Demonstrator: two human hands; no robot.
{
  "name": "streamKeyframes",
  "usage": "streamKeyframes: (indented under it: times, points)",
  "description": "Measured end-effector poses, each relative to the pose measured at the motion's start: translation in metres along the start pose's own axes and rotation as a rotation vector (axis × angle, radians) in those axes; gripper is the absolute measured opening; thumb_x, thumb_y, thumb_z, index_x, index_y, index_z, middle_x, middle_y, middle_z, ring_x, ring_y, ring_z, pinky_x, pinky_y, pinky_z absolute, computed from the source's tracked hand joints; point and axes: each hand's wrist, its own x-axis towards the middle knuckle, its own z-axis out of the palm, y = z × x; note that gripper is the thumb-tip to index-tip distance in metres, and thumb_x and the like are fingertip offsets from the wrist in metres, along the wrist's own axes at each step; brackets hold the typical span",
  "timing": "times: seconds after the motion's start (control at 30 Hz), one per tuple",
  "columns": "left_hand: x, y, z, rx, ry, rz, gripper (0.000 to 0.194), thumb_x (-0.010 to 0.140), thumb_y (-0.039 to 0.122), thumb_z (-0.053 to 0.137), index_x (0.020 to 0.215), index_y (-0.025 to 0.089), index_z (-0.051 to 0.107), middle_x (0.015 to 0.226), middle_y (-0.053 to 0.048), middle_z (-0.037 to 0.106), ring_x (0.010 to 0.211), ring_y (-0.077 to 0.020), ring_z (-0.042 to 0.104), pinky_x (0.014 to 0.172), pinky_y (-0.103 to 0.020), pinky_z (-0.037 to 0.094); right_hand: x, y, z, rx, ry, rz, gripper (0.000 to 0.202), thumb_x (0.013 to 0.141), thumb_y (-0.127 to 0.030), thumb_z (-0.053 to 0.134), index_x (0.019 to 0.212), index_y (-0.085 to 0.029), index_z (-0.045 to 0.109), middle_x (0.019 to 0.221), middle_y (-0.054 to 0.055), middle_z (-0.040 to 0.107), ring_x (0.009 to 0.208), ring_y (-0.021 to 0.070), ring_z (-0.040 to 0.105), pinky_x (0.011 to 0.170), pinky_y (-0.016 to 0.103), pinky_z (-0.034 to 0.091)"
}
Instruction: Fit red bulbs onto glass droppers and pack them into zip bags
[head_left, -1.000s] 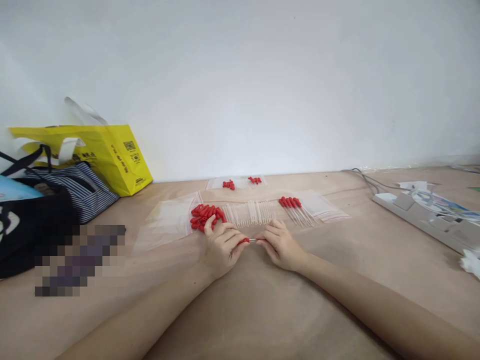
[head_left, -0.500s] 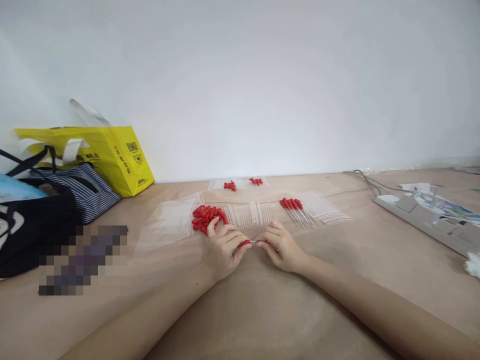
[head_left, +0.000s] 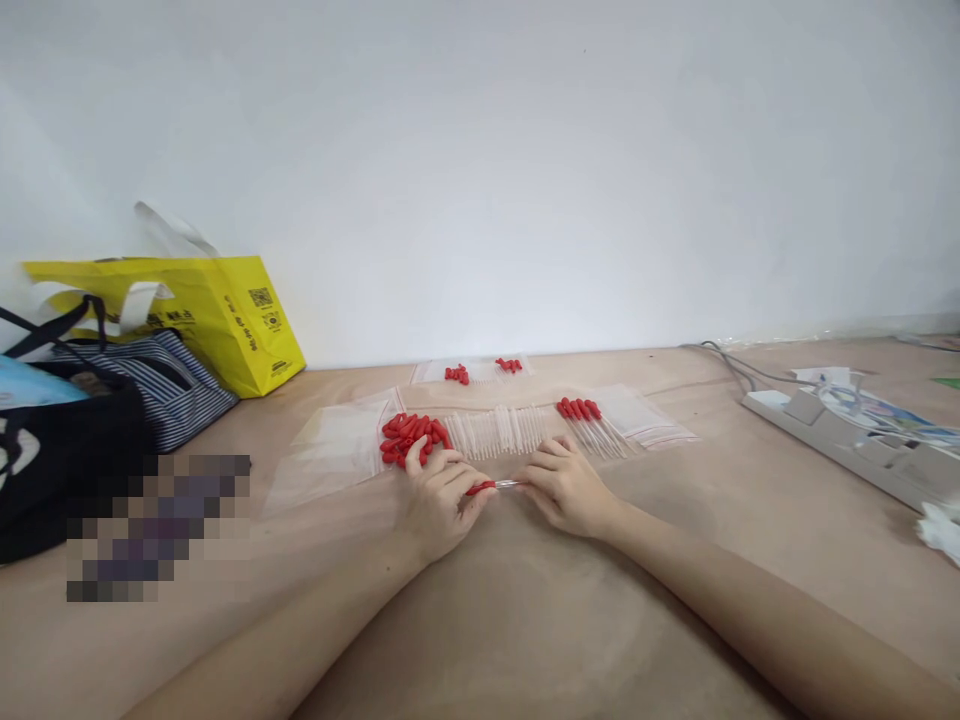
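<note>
My left hand (head_left: 444,500) pinches a red rubber bulb (head_left: 478,488) between thumb and fingertips. From the bulb's right end a thin clear dropper tube (head_left: 507,484) runs to my right hand (head_left: 564,490), whose closed fingertips grip it. Bulb and tube lie in one line; how deep the tube sits in the bulb I cannot tell. Just beyond my left hand is a heap of loose red bulbs (head_left: 409,432). A row of clear tubes (head_left: 501,430) lies beside that heap. Several droppers with red bulbs (head_left: 579,408) lie side by side past my right hand.
Clear zip bags (head_left: 652,415) lie beneath the droppers, with another bag (head_left: 431,372) of red-bulbed pieces near the wall. A yellow bag (head_left: 259,340), a striped pouch (head_left: 180,385) and a dark bag (head_left: 67,480) stand left. A power strip (head_left: 847,440) with cables lies right.
The red bulb shows farther out of my left fingertips, and its end now meets the tube in a straight line. Both hands stay close together; the whole view has shifted slightly.
</note>
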Motion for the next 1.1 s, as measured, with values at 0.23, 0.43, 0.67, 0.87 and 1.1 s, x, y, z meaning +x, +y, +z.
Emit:
streamKeyframes:
  times: [0.23, 0.43, 0.67, 0.87, 1.1]
  points:
    - [-0.003, -0.013, -0.003, 0.078, -0.051, -0.1, 0.038, 0.074, 0.043, 0.056, 0.106, 0.023, 0.054, 0.098, -0.005, 0.064, 0.095, -0.024, 0.052, 0.098, -0.053, 0.01, -0.002, 0.011, 0.005, -0.146, -0.033, 0.149, 0.017, 0.08, -0.019, 0.047, 0.078, -0.018, 0.063, 0.074, 0.006, 0.059, 0.076, 0.0175, 0.046, 0.068, 0.031, 0.027]
    - [-0.007, -0.027, -0.006, 0.182, -0.065, -0.205, 0.036, 0.076, 0.04, 0.053, 0.106, 0.021, 0.051, 0.1, -0.006, 0.062, 0.098, -0.0257, 0.049, 0.096, -0.054, 0.014, 0.001, 0.049, 0.003, -0.245, -0.105, 0.739, 0.023, 0.079, -0.023, 0.042, 0.076, -0.016, 0.064, 0.075, 0.008, 0.064, 0.076, 0.0205, 0.054, 0.067, 0.029, 0.034]
    - [-0.007, -0.027, -0.004, 0.193, -0.072, -0.171, 0.017, 0.076, 0.03, 0.053, 0.091, 0.024, 0.056, 0.094, -0.003, 0.063, 0.096, -0.0245, 0.05, 0.094, -0.054, 0.014, 0.015, 0.064, 0.006, -0.3, -0.219, 0.994, 0.029, 0.083, -0.03, 0.037, 0.089, -0.016, 0.062, 0.087, 0.011, 0.065, 0.087, 0.0243, 0.057, 0.073, 0.033, 0.035]
    - [-0.005, -0.028, -0.006, 0.221, -0.045, -0.247, 0.018, 0.071, 0.031, 0.055, 0.087, 0.023, 0.054, 0.092, -0.005, 0.061, 0.094, -0.0266, 0.049, 0.091, -0.055, 0.019, 0.022, 0.065, 0.008, -0.317, -0.229, 1.015, 0.027, 0.081, -0.029, 0.04, 0.088, -0.013, 0.061, 0.09, 0.014, 0.063, 0.09, 0.0258, 0.056, 0.078, 0.037, 0.031]
    - [0.006, -0.057, -0.024, 0.263, -0.199, -0.302, 0.026, 0.058, 0.023, 0.056, 0.084, 0.022, 0.051, 0.094, -0.006, 0.055, 0.098, -0.0286, 0.045, 0.09, -0.057, 0.018, 0.04, 0.064, 0.012, -0.266, -0.285, 1.021, 0.022, 0.076, -0.027, 0.045, 0.083, -0.016, 0.062, 0.089, 0.011, 0.063, 0.094, 0.0223, 0.053, 0.082, 0.035, 0.028]
